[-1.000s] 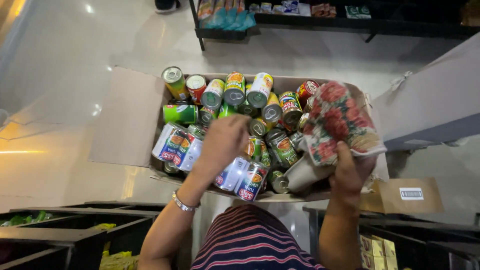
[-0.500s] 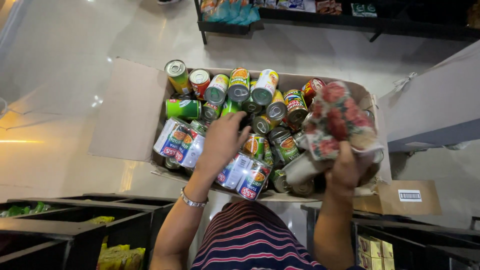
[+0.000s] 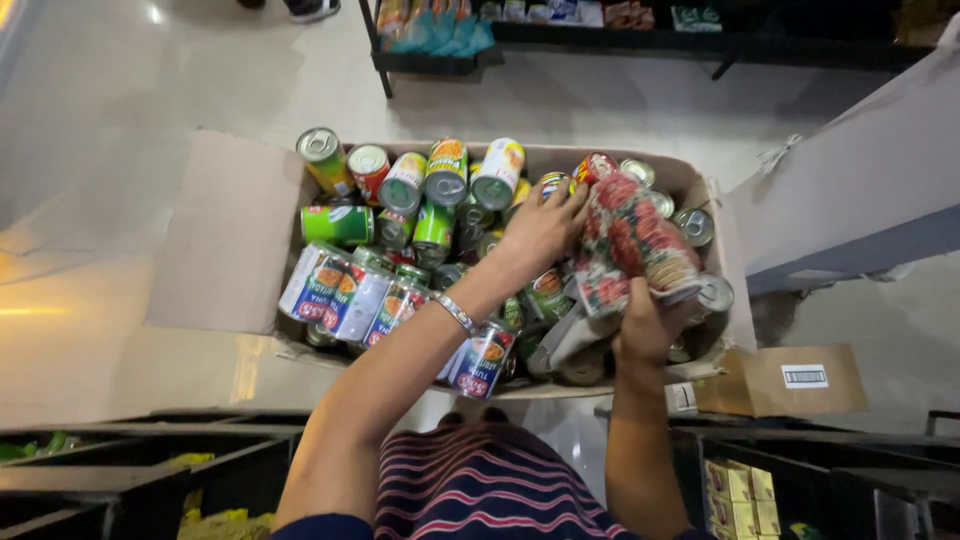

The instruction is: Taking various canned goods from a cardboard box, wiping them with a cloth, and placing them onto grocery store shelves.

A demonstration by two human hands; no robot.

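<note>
At frame centre-right, above the cardboard box (image 3: 240,235) of cans, the left hand (image 3: 543,228) and right hand (image 3: 648,325) both close around a red-patterned shrink-wrapped can pack (image 3: 632,240).

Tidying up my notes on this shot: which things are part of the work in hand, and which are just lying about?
In hand:
left hand
right hand
shrink-wrapped pack of red-labelled cans
cardboard box
loose cans

Lying about:
small labelled carton
black crates
shelf
</note>
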